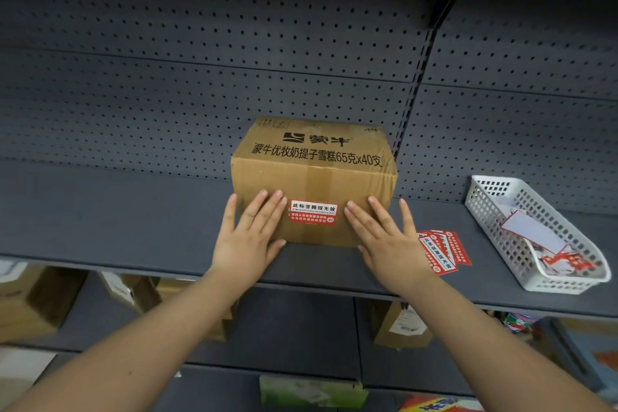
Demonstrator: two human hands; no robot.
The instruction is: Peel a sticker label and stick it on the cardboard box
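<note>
The red sticker label (313, 212) sits flat on the cardboard box (312, 177) front, on the tape seam. Left hand (249, 237) and right hand (388, 241) lie open-palmed either side, gripping nothing, probably bracing it. Spare sticker sheets (443, 251) beside it on the shelf (100, 217).

Bare shelf (100, 211) lies open left of the left hand (249, 237). Ahead of both hands the cardboard box (314, 177) blocks passage. Right of the right hand (389, 244), loose sticker sheets (443, 251) and a white basket (535, 237) occupy the surface.
</note>
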